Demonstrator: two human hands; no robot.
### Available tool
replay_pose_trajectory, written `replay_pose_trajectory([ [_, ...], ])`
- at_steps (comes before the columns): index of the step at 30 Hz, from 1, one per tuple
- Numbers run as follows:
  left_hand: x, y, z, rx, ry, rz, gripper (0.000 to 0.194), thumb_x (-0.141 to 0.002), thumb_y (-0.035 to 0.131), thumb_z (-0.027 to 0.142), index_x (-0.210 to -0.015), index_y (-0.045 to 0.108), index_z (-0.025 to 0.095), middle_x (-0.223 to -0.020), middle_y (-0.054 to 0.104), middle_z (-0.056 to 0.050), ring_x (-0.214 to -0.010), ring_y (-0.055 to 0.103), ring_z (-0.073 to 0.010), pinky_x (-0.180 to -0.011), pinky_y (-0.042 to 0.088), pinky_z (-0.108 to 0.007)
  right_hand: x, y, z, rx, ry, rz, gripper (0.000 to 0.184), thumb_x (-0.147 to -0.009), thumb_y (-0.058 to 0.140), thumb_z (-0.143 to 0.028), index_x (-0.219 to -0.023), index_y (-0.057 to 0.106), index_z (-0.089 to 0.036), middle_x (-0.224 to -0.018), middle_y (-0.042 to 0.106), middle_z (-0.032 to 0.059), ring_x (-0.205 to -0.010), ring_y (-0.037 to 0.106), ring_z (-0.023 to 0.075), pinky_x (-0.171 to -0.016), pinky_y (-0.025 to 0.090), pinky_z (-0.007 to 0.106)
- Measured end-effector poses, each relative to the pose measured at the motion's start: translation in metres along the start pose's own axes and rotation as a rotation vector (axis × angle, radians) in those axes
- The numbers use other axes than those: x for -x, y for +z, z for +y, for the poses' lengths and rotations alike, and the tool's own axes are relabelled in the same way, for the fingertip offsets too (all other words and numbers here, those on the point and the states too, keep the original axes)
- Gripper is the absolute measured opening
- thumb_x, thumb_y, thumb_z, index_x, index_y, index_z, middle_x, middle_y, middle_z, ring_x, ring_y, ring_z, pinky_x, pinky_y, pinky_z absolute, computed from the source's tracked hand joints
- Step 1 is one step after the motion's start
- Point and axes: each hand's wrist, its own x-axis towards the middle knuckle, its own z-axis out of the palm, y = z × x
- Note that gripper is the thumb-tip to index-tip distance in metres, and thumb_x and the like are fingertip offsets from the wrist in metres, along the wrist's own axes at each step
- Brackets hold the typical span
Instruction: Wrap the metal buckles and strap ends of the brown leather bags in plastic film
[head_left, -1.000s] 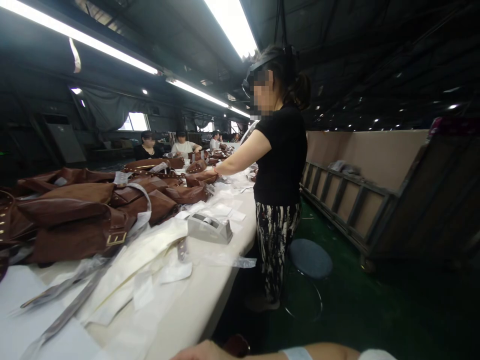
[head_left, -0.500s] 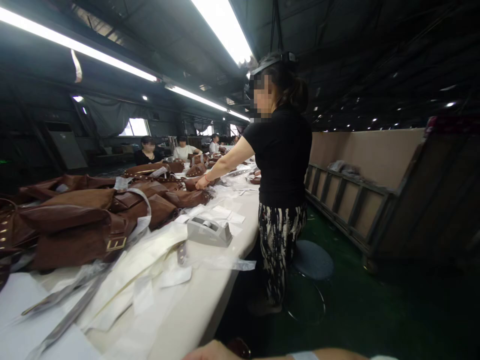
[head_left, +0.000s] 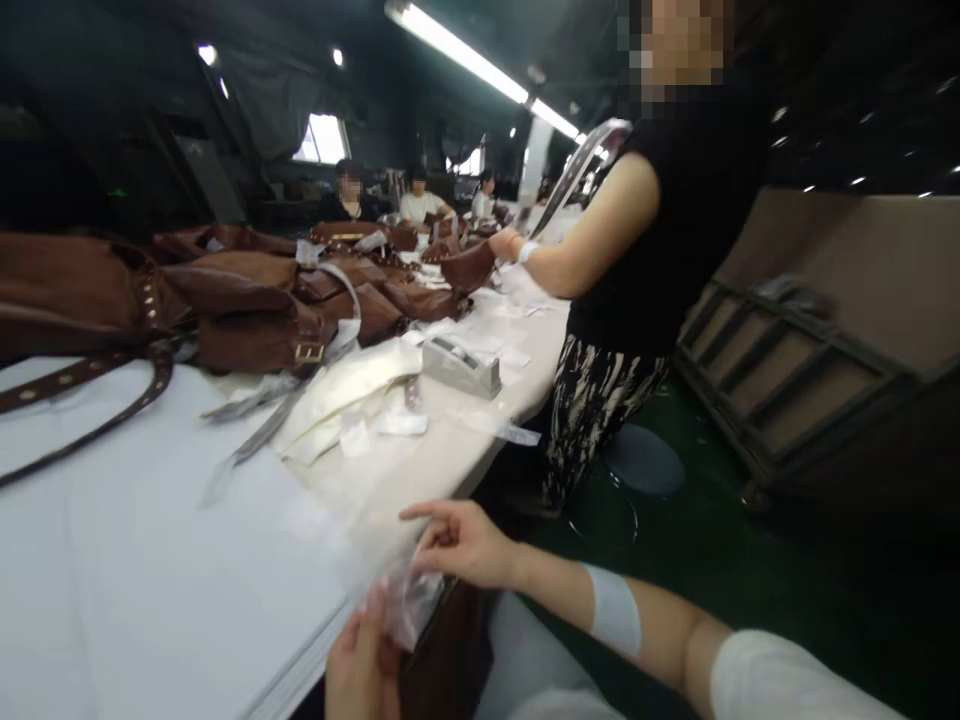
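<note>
A white work table [head_left: 150,540] runs ahead from the near edge. At that edge, the left hand [head_left: 360,660] closes on a clear plastic bag [head_left: 411,602], while the right hand [head_left: 461,545], its fingers loosely spread, touches the bag's top. Farther along the table sit a grey tape dispenser [head_left: 461,367] and brown leather handbags [head_left: 255,340]. Beyond its right side, a co-worker [head_left: 637,240] stands on a green floor [head_left: 675,570], holding a handbag, with a wood-panelled cart [head_left: 817,350] past them.

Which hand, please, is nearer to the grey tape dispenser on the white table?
The right hand is nearer, below the grey tape dispenser in the view; the left hand is farther off, lower and to the left.
</note>
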Motion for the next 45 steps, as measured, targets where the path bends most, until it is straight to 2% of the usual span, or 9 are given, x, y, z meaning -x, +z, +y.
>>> replay_pose_trajectory([
  [4, -0.005, 0.01, -0.009, 0.119, -0.017, 0.029, 0.047, -0.047, 0.098, 0.04, -0.078, 0.076, 0.012, -0.076, 0.075, -0.006, -0.072, 0.071, -0.0198, -0.062, 0.059, -0.025, 0.007, -0.017, -0.008, -0.011, -0.046, -0.051, 0.064, -0.08, 0.083, -0.043, -0.133, 0.063, -0.015, -0.081, 0.075, 0.0015, -0.067, 0.066, 0.012, -0.069, 0.052, 0.025],
  [12, -0.017, 0.017, -0.016, 0.215, 0.025, 0.277, 0.009, -0.069, 0.08, 0.012, -0.073, 0.072, 0.011, -0.068, 0.072, -0.002, -0.059, 0.064, -0.0093, -0.056, 0.054, -0.015, 0.073, -0.083, 0.048, -0.141, 0.203, 0.515, 0.055, -0.077, 0.078, -0.064, -0.062, 0.067, -0.013, -0.048, 0.058, 0.0002, -0.043, 0.047, 0.0071, -0.044, 0.032, 0.018],
  [16, -0.021, 0.021, -0.022, 0.196, 0.006, 0.218, 0.009, -0.072, 0.079, 0.016, -0.074, 0.072, 0.011, -0.068, 0.071, -0.002, -0.057, 0.062, -0.009, -0.05, 0.05, -0.014, 0.089, -0.078, 0.087, -0.301, 0.406, 0.48, 0.059, -0.083, 0.07, -0.068, -0.082, 0.075, -0.009, -0.074, 0.073, 0.0113, -0.06, 0.064, 0.0146, -0.047, 0.04, 0.02],
  [19, -0.018, 0.028, -0.024, 0.188, -0.031, 0.154, 0.015, -0.069, 0.083, 0.018, -0.074, 0.07, 0.011, -0.066, 0.069, -0.001, -0.054, 0.058, -0.0079, -0.045, 0.045, -0.012, 0.071, -0.065, 0.098, -0.749, 0.437, 0.494, 0.053, -0.095, 0.054, -0.063, -0.097, 0.07, -0.012, -0.09, 0.073, 0.0098, -0.075, 0.067, 0.0173, -0.057, 0.05, 0.025],
  [27, -0.018, 0.048, 0.002, 0.242, -0.083, 0.146, 0.018, -0.066, 0.078, 0.004, -0.079, 0.067, 0.011, -0.07, 0.066, 0.0, -0.054, 0.058, -0.0082, -0.042, 0.043, -0.012, 0.03, -0.078, 0.063, -1.188, 0.038, 0.507, 0.026, -0.091, 0.047, -0.026, -0.111, 0.064, -0.023, -0.116, 0.072, 0.0052, -0.068, 0.054, 0.0103, -0.057, 0.043, 0.019],
  [31, -0.022, 0.055, 0.02, 0.25, -0.076, 0.141, 0.014, -0.069, 0.074, 0.005, -0.08, 0.067, 0.012, -0.067, 0.063, 0.001, -0.051, 0.055, -0.0069, -0.042, 0.043, -0.011, 0.022, -0.081, 0.026, -1.024, -0.143, 0.394, 0.043, -0.083, 0.053, -0.02, -0.124, 0.063, -0.029, -0.132, 0.067, 0.0054, -0.067, 0.051, 0.0102, -0.06, 0.044, 0.021],
  [36, -0.04, 0.048, 0.025, 0.261, -0.111, 0.109, 0.036, -0.056, 0.089, 0.017, -0.087, 0.071, 0.013, -0.076, 0.066, 0.001, -0.053, 0.055, -0.0071, -0.043, 0.047, -0.013, 0.004, -0.06, -0.003, -0.728, -0.227, 0.216, 0.045, -0.089, 0.068, -0.051, -0.13, 0.058, -0.033, -0.122, 0.068, 0.008, -0.059, 0.044, 0.0109, -0.056, 0.038, 0.026],
  [40, -0.06, 0.038, 0.026, 0.251, -0.079, 0.041, 0.043, -0.052, 0.09, 0.015, -0.091, 0.07, 0.018, -0.071, 0.059, 0.005, -0.047, 0.05, -0.0063, -0.043, 0.048, -0.015, -0.008, -0.05, -0.016, -0.438, -0.377, 0.211, 0.038, -0.089, 0.068, -0.062, -0.099, 0.061, -0.026, -0.087, 0.065, 0.004, -0.058, 0.039, 0.0129, -0.05, 0.027, 0.025],
  [45, -0.046, 0.052, 0.041, 0.274, 0.01, -0.006, 0.028, -0.064, 0.085, 0.016, -0.076, 0.06, 0.017, -0.063, 0.048, 0.007, -0.045, 0.043, -0.0048, -0.039, 0.042, -0.013, -0.002, -0.044, -0.031, -0.178, -0.498, 0.142, 0.045, -0.081, 0.078, -0.061, -0.087, 0.059, -0.02, -0.075, 0.058, 0.0022, -0.063, 0.045, 0.0138, -0.059, 0.034, 0.027],
])
